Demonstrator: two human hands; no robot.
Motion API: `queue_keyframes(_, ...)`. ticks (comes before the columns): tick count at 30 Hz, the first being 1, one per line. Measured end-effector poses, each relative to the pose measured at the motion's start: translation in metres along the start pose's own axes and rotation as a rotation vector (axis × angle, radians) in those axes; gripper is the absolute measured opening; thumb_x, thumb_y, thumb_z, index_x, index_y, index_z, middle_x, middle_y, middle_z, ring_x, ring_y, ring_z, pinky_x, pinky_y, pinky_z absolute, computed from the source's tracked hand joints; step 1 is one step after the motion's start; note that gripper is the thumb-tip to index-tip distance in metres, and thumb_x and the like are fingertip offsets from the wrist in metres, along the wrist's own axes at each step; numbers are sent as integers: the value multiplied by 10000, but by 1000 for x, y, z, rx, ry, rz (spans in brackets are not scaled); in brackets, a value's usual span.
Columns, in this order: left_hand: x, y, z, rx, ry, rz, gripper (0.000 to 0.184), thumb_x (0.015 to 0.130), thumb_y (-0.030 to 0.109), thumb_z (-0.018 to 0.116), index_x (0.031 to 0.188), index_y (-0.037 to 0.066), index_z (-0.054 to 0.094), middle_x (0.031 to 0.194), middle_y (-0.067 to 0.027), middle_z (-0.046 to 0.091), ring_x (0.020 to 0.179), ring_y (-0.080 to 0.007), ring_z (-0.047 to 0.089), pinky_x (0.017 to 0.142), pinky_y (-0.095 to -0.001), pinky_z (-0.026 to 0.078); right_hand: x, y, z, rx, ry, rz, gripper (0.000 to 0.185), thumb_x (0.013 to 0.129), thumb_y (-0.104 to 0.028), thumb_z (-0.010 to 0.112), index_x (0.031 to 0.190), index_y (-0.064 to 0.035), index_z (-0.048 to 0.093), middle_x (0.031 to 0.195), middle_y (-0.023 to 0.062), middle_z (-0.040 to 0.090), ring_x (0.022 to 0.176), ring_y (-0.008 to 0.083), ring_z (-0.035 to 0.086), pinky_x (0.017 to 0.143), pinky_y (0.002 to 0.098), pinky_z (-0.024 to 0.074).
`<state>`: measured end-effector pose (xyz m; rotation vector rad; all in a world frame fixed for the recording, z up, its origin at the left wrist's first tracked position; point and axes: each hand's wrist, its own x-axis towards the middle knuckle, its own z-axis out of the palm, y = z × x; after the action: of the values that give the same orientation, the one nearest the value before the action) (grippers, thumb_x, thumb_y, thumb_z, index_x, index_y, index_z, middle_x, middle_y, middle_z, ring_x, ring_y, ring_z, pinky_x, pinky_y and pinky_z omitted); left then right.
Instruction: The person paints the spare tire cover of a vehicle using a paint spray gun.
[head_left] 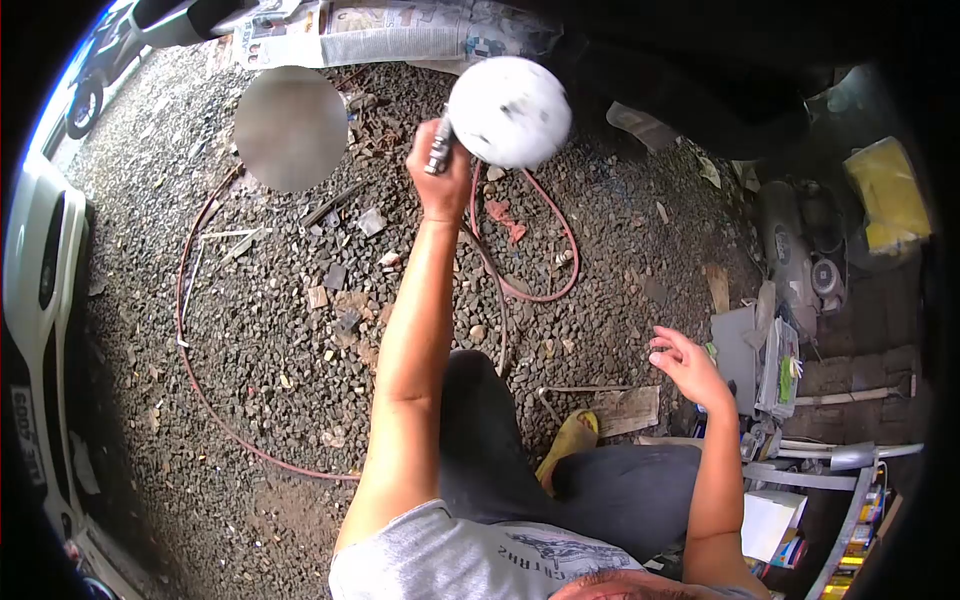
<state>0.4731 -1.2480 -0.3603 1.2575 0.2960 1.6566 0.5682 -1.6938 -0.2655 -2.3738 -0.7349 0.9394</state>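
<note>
My left hand (441, 170) is stretched forward over the gravel, its fingers wrapped round a paint spray gun. The gun has a metal body (438, 150) and a round white, paint-spotted cup (510, 112) that faces up at me. A red hose (572, 235) loops on the ground just below that hand; where it joins the gun is hidden. Off to the right, my right hand (690, 368) is raised with its fingers apart and slightly bent. It holds nothing and is nearest to a grey panel and a stack of papers (778, 365).
Newspaper sheets (395, 35) hang along a dark edge at the top. A white car (45, 260) stands at left. At right are a metal rack (845, 530) with cans and a yellow item (888, 195). Scraps and sticks litter the gravel (300, 380). One round patch is blurred.
</note>
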Motion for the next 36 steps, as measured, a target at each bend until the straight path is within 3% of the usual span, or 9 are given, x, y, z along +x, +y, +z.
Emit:
queue_keyframes(6,-5,37,-7,57,-334,-14,219,874,19,621,1085,-28,661,837,-94,678,728,-143,646,697,-302,522,3,5,0,16,-15,-12,595,960,-265,703,1464,-41,480,1290,128,641,1020,166,636,877,320,519)
queue_keyframes(16,77,-9,-86,-69,181,-34,207,995,141,611,1141,15,538,882,-50,655,666,-114,571,561,-258,460,0,-10,1,-2,-4,-59,600,938,-271,713,1439,-19,500,1284,163,646,1001,195,662,876,339,531)
queue_keyframes(21,110,55,-95,167,364,9,281,1015,253,571,808,64,577,668,-25,625,511,-75,496,472,-220,359,-3,-23,1,-50,-1,-85,592,935,-258,709,1437,-20,504,1269,178,653,994,208,670,892,352,531)
queue_keyframes(23,108,64,-103,96,356,-50,190,991,182,598,834,78,589,680,-16,627,507,-71,505,435,-217,324,-3,-24,3,-34,-5,-96,587,935,-257,709,1434,-21,508,1274,180,652,995,208,670,895,352,532)
queue_keyframes(24,109,56,-114,316,271,75,214,997,235,596,845,84,585,687,2,606,505,-67,469,450,-221,317,-5,-30,4,-30,-15,-86,586,934,-260,709,1429,-13,512,1283,184,648,1006,205,669,904,349,528)
queue_keyframes(27,97,48,-137,1186,82,744,206,838,22,717,989,106,605,843,-57,674,717,-191,649,601,-330,506,-6,-41,6,-42,-30,-98,596,937,-268,705,1432,-3,504,1309,194,640,1028,217,671,920,356,523)
queue_keyframes(28,84,51,-138,958,88,368,243,833,15,722,1034,104,619,906,-87,695,798,-214,676,669,-336,530,-6,-44,6,-41,-31,-110,601,938,-272,704,1433,2,502,1317,197,636,1033,220,672,924,358,521)
queue_keyframes(30,65,69,-141,678,-10,83,316,862,67,717,1166,74,631,1039,-118,718,921,-229,707,737,-338,570,-8,-47,6,-38,-33,-131,609,940,-280,701,1434,12,497,1334,203,629,1043,226,673,931,363,518)
queue_keyframes(36,79,162,-139,288,-172,-265,352,958,273,644,1171,-7,652,935,-122,694,780,-189,672,602,-272,532,-10,-58,5,-33,-32,-200,594,931,-254,705,1423,13,505,1314,198,634,997,212,673,917,355,518)
